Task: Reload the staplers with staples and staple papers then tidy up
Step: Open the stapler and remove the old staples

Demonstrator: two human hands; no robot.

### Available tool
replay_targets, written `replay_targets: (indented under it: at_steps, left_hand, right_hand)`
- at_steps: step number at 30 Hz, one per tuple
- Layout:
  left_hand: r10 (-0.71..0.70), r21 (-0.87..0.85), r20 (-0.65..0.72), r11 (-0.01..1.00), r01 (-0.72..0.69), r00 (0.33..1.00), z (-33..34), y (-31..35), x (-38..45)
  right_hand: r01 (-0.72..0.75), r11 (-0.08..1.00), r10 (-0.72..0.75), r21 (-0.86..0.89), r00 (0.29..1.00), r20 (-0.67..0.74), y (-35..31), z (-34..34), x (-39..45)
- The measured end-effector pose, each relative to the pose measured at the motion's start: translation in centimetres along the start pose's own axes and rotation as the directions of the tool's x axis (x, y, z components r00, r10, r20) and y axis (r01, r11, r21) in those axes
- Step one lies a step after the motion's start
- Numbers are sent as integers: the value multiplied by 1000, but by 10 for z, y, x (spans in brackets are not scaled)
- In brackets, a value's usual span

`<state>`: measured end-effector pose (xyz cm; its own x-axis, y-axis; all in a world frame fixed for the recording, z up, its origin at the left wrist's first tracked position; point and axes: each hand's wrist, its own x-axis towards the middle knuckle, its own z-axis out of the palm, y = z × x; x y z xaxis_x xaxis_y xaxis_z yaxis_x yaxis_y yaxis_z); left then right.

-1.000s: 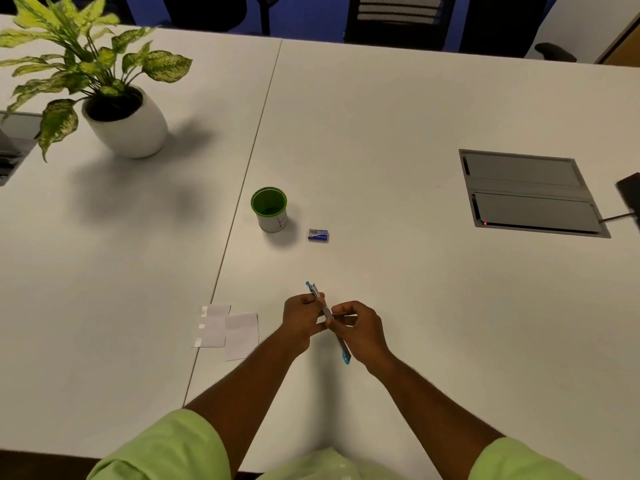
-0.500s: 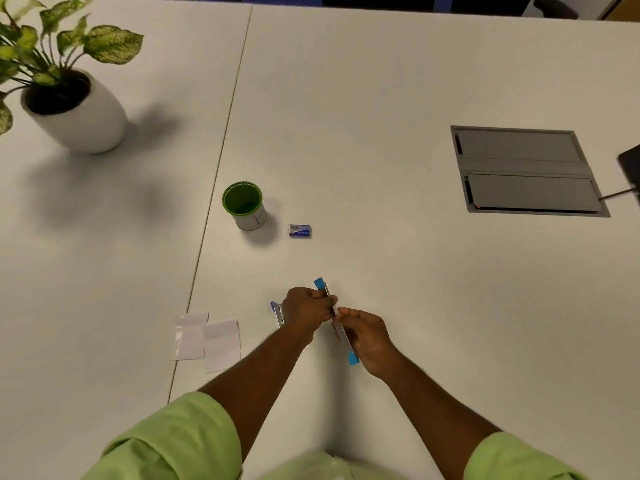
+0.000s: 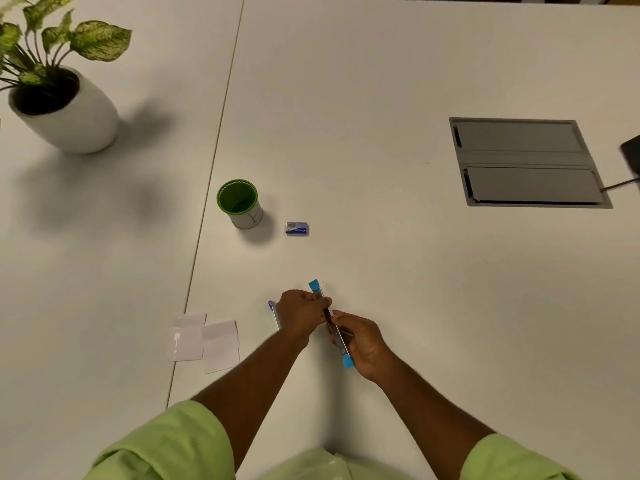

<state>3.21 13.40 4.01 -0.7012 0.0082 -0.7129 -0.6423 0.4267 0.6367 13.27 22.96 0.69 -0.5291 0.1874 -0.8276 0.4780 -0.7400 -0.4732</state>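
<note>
Blue-capped at both ends, the slim metal stapler [image 3: 330, 322] is held just above the white bench [image 3: 381, 98], angled from upper left to lower right; the left hand [image 3: 300, 315] has its fingers [image 3: 323, 301] curled round the upper half, and the right hand [image 3: 360, 342] wraps the lower half near the blue end. A second slim stapler with a blue tip [image 3: 274, 315] lies on the bench just left of the left hand, partly hidden by it. The small blue staple box [image 3: 296, 228] sits well beyond the hands, beside the green-rimmed white cup [image 3: 239, 204], and two pieces of white paper [image 3: 204, 339] lie overlapping to the left across the bench seam. A tiny pale speck, possibly a loose staple [image 3: 324, 282], rests near the stapler's upper cap. The risk, as I judge it, is that the thin body twists or slips between the two grips, so the tray jams or staples spill onto the pale surface where they are hard to find. Compared with half a second ago, both hands keep the same hold and the stapler's tilt is almost unchanged; a second ago the second stapler was not visible.
</note>
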Motion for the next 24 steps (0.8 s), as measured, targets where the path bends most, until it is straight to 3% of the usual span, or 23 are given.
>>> replay_targets:
  at_steps: [5, 8, 12, 14, 16, 18, 20, 24]
  left_hand:
    - [-81, -64, 66, 994, 85, 995, -9, -4, -5]
    - [-165, -191, 193, 961, 202, 967, -12, -4, -8]
    - [-186, -275, 208, 931, 240, 960, -11, -7, -11]
    - [-118, -225, 144, 963, 148, 983, -11, -9, -10]
    - [-30, -122, 41, 992, 35, 999, -11, -9, -10]
    - [33, -11, -34, 999, -33, 999, -12, -7, -10]
    - [49, 59, -47, 997, -46, 998, -13, -4, -9]
    - [26, 118, -23, 993, -23, 999, -15, 1, -5]
  right_hand:
    - [92, 972, -104, -217, 994, -42, -4, 3, -4]
    - [212, 857, -271, -470, 961, -60, -6, 5, -9]
    - [334, 729, -418, -597, 908, -2, -2, 6, -9]
    - [305, 794, -388, -526, 920, -51, -1, 8, -9]
    - [215, 906, -259, -364, 963, -77, 0, 10, -10]
    - [97, 978, -98, -186, 995, 3, 2, 11, -11]
    - [27, 995, -22, -97, 999, 48, 3, 11, -12]
    - [13, 995, -6, -98, 997, 71, 4, 12, -12]
